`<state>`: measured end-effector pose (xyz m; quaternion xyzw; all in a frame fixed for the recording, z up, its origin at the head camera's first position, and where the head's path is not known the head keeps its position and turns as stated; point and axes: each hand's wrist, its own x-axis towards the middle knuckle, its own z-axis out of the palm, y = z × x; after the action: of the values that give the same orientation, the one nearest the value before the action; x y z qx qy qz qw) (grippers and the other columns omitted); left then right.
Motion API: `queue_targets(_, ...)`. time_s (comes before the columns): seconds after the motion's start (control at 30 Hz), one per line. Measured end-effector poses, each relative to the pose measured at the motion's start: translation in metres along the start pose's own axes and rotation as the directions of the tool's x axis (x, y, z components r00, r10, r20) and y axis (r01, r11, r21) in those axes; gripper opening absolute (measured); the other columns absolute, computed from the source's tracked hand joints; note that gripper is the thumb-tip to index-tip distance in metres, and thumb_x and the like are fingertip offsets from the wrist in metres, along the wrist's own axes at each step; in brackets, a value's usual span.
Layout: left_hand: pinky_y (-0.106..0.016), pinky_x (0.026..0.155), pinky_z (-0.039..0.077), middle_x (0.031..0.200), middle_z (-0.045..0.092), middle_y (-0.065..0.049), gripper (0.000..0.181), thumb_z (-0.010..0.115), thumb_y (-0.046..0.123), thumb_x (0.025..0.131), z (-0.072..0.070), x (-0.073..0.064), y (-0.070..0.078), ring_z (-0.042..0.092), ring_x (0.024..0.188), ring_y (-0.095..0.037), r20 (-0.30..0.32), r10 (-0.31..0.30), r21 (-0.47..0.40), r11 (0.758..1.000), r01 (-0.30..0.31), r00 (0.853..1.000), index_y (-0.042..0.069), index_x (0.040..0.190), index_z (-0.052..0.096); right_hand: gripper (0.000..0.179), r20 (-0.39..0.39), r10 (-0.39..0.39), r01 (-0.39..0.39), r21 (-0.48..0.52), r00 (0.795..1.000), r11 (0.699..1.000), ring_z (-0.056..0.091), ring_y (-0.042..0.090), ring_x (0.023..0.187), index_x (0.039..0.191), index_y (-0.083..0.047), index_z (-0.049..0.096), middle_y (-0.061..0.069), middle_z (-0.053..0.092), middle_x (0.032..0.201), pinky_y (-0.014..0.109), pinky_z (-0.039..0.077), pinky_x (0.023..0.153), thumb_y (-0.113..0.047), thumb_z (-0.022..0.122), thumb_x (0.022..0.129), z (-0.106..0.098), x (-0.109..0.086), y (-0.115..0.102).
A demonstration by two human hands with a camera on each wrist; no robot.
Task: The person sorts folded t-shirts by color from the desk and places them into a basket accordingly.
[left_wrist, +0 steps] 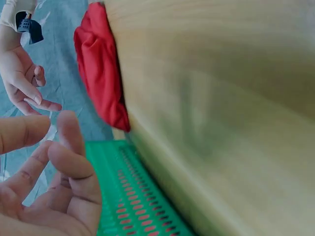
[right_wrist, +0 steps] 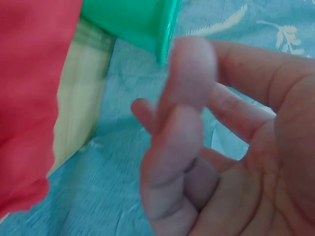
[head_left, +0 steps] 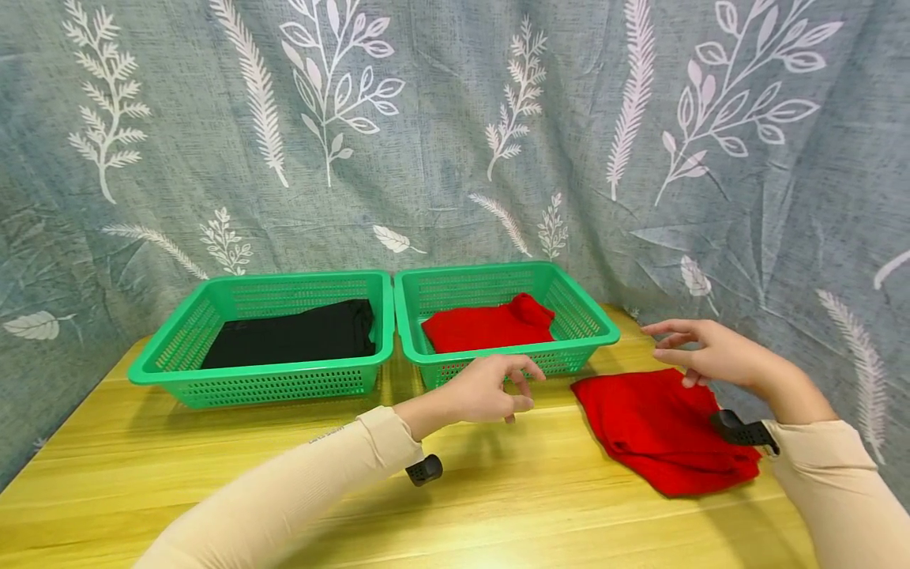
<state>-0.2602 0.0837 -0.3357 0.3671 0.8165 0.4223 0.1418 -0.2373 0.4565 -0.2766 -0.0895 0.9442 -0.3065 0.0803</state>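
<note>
A folded red cloth [head_left: 661, 431], perhaps a garment, lies on the table at the right. My right hand [head_left: 718, 356] hovers over its far right part with loosely bent fingers and holds nothing. In front of the right-hand green basket [head_left: 604, 336], my left hand [head_left: 486, 389] is held above the table, fingers relaxed and nothing in them. Another folded red cloth [head_left: 483, 328] lies inside that basket. The left wrist view shows the red cloth [left_wrist: 101, 69] on the table beyond my left fingers. In the right wrist view the red cloth [right_wrist: 29, 98] is to the left of my right hand [right_wrist: 236, 172].
A second green basket [head_left: 266, 383] stands at the left, side by side with the first, holding a folded black cloth [head_left: 291, 336]. Behind the wooden table [head_left: 512, 506] hangs a grey-blue curtain [head_left: 441, 142] with white leaf prints, close to the baskets' backs.
</note>
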Motion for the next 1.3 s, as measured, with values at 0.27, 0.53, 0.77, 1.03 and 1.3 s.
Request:
queue_targets(0.27, -0.022, 0.075, 0.057, 0.13, 0.073, -0.015, 0.04, 0.075, 0.012, 0.101, 0.026, 0.003, -0.006, 0.08, 0.073, -0.025, 0.076, -0.044, 0.029, 0.999, 0.042, 0.996, 0.017, 0.139, 0.066, 0.056, 0.077, 0.069, -0.07, 0.009, 0.995, 0.998, 0.063, 0.015, 0.06, 0.154, 0.012, 0.043, 0.036, 0.064, 0.13, 0.029, 0.055, 0.057, -0.019, 0.06, 0.111, 0.0, -0.02, 0.034)
queue_targets(0.53, -0.022, 0.075, 0.054, 0.127, 0.071, -0.009, 0.044, 0.075, 0.014, 0.101, 0.042, 0.003, -0.011, 0.077, 0.067, -0.016, 0.139, -0.083, 0.034, 0.996, 0.079, 0.987, 0.018, 0.144, 0.063, 0.058, 0.139, 0.152, -0.162, 0.065, 0.979, 0.985, 0.052, 0.011, 0.051, 0.151, 0.018, 0.039, 0.001, 0.048, 0.07, 0.025, 0.048, 0.051, -0.019, 0.06, 0.111, 0.008, -0.029, 0.06)
queue_targets(0.77, -0.023, 0.067, 0.055, 0.121, 0.071, -0.005, 0.047, 0.077, 0.014, 0.1, 0.047, 0.002, -0.01, 0.076, 0.067, -0.014, 0.151, -0.095, 0.034, 0.995, 0.091, 0.984, 0.019, 0.144, 0.063, 0.057, 0.137, 0.135, -0.14, 0.023, 0.981, 0.99, 0.046, 0.01, 0.048, 0.148, 0.015, 0.048, 0.005, 0.063, 0.091, 0.021, 0.042, 0.049, -0.021, 0.065, 0.108, 0.016, -0.03, 0.072)
queue_targets(1.03, -0.023, 0.066, 0.053, 0.122, 0.07, -0.006, 0.048, 0.077, 0.014, 0.1, 0.045, -0.004, -0.009, 0.077, 0.067, -0.016, 0.153, -0.115, 0.01, 0.993, 0.115, 0.982, 0.019, 0.145, 0.062, 0.059, 0.204, 0.113, -0.132, 0.083, 0.972, 0.988, 0.038, 0.007, 0.047, 0.152, 0.013, 0.047, 0.009, 0.066, 0.105, 0.021, 0.039, 0.048, -0.021, 0.066, 0.107, 0.022, -0.025, 0.065)
queue_targets(1.3, -0.025, 0.064, 0.054, 0.123, 0.069, -0.007, 0.045, 0.077, 0.016, 0.1, 0.043, -0.008, -0.015, 0.077, 0.068, -0.019, 0.151, -0.128, -0.042, 0.99, 0.136, 0.98, 0.021, 0.142, 0.063, 0.06, 0.277, 0.049, -0.081, 0.106, 0.96, 0.991, 0.029, 0.006, 0.045, 0.153, 0.014, 0.046, -0.003, 0.048, 0.07, 0.019, 0.031, 0.047, -0.019, 0.066, 0.107, 0.038, -0.02, 0.044)
